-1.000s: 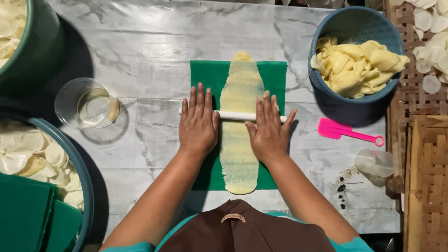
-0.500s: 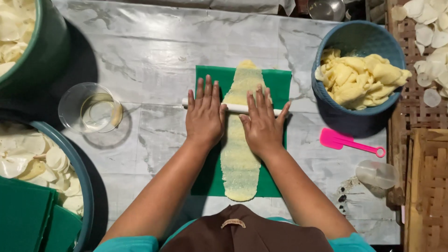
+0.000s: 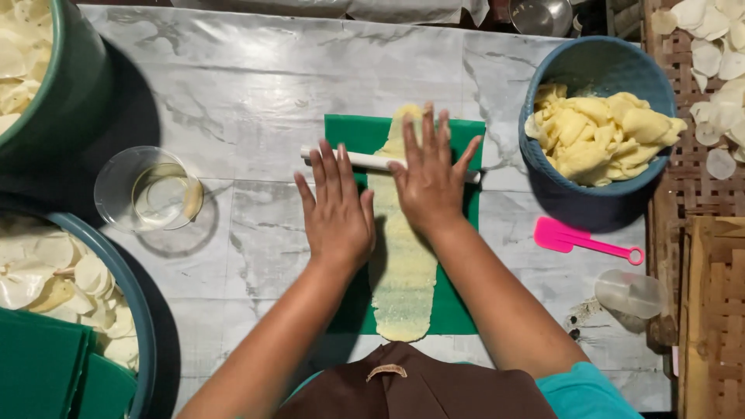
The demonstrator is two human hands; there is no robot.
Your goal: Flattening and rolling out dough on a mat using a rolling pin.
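Here, seen from above, a person's left hand point(image 3: 335, 208) and right hand point(image 3: 429, 177) lie flat with fingers spread, palms down on a thin white rolling pin point(image 3: 365, 161) that runs crosswise under the fingers of both; neither hand is closed around it, each simply resting open on top. The right hand sits a little farther forward than the left, its fingertips reaching past the pin. Between and beneath the two hands a long, narrow strip of pale yellow dough point(image 3: 403, 271) stretches lengthwise, from beyond the right fingertips back toward the person's body, lying on a green mat point(image 3: 459, 306) spread over a grey-veined marble table point(image 3: 233, 85). Just to the left of the left hand stands a clear glass bowl point(image 3: 149, 191) holding a little liquid. To the right of the right hand sits a blue bowl point(image 3: 597, 66) heaped with yellow dough pieces point(image 3: 601, 132), and nearer the person lies a pink scraper point(image 3: 583, 240), with a clear plastic cup point(image 3: 630, 292) tipped on its side just behind it. Far left, two large tubs hold thin pale discs point(image 3: 58, 275).
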